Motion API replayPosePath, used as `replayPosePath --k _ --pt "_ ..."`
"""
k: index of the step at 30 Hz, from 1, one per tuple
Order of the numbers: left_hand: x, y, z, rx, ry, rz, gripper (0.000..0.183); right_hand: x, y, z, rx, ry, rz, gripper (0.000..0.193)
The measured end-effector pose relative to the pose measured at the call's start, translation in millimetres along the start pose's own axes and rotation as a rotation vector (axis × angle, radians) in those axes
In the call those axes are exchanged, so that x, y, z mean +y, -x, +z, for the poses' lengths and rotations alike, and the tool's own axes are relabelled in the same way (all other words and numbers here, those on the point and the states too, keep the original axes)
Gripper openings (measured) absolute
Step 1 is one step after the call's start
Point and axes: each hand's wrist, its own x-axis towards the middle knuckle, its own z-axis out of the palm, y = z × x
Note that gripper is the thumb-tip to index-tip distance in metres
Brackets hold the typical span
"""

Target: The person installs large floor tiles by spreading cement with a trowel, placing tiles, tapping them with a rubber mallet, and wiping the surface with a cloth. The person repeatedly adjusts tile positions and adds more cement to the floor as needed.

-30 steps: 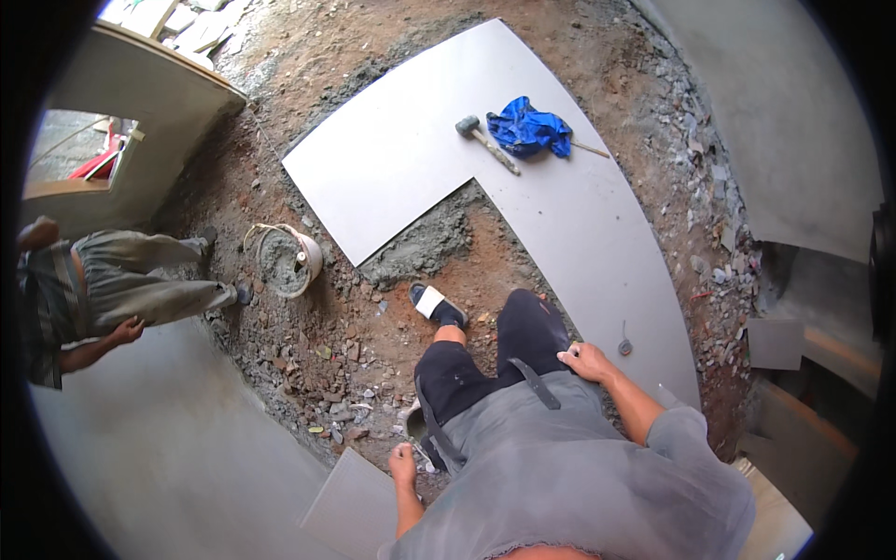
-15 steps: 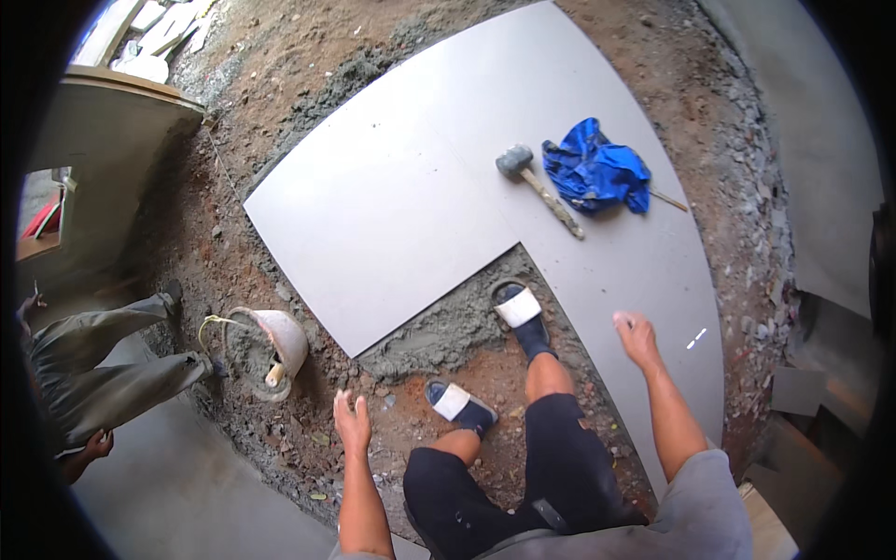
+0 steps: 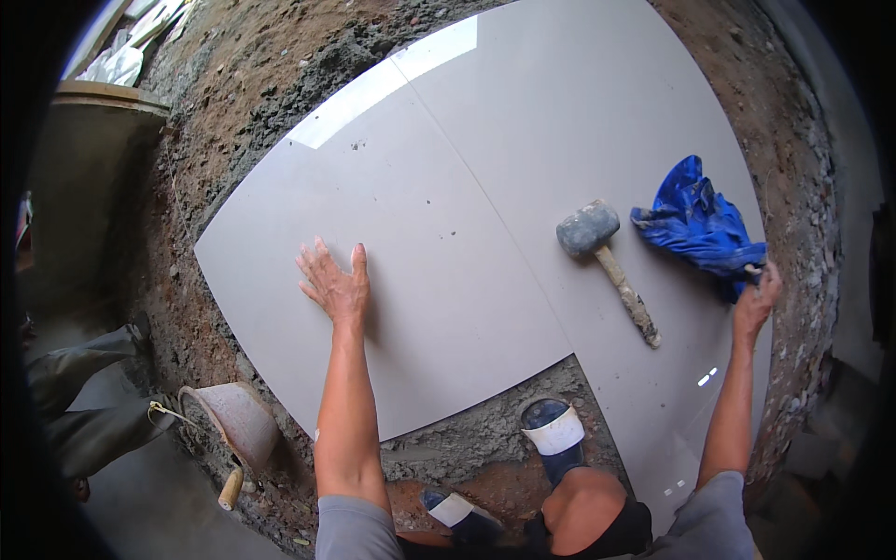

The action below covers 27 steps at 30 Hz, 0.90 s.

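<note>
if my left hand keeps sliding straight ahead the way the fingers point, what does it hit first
Nothing on the tile, as far as the picture shows. The left hand lies flat on the grey tile; its fingers point over bare surface to the far edge, then rough dirt.

A floor-tiling building site: large grey tiles [image 3: 448, 233] laid on raw mortar bed [image 3: 485, 439], a rubber mallet [image 3: 607, 266] lying by.

L hand [image 3: 334, 285] flat, palm down, fingers spread, arm stretched fwd; R hand [image 3: 758, 297] reaches far out to the right, fingers curled. Both forearms bare, sleeves short and grey.
</note>
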Motion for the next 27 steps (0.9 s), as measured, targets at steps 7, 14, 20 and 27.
replayPosePath --k 7,14,20,27 --pt "14 -5 14 -0.064 -0.086 0.005 0.087 -164 -168 -57 0.231 -0.078 -0.737 0.024" --pt "17 -4 17 -0.036 -0.108 0.017 0.084 -385 -66 68 -0.624 -0.458 -1.103 0.023" --pt "15 -3 19 -0.016 -0.131 0.048 0.077 -411 -28 105 -0.243 -0.419 -1.185 0.014" --pt "12 -2 25 0.05 -0.157 0.086 0.076 -593 -145 203 -0.1 -0.383 -0.81 0.023"
